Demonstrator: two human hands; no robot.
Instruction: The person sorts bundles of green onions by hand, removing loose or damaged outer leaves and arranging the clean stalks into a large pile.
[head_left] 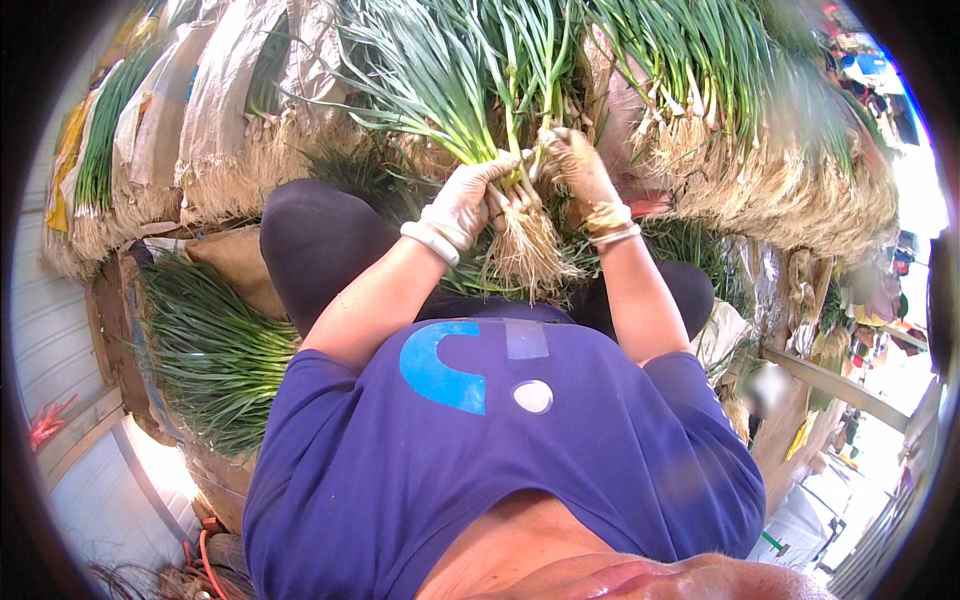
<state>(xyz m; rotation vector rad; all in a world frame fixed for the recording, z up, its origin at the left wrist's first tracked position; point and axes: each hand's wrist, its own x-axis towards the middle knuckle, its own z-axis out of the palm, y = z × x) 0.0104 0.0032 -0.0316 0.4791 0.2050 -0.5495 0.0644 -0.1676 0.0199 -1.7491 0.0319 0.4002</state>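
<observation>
My left hand (468,203), in a thin pale glove, is closed round a bunch of green onions (535,245) just above their roots. The long green leaves fan upward and away, and the tangled pale roots hang toward me. Beside it my right hand (582,172), gloved too, pinches what looks like a stalk or two at the bunch's right side, with the fingertips partly hidden. Just beyond both hands lies a heap of more green onions (440,60).
Long rows of green onions (710,90) with roots facing me line the far right, and others lie between pale sacks (215,100) at far left. A leafy pile (215,350) sits by my left side. A wooden rail (835,385) stands at right.
</observation>
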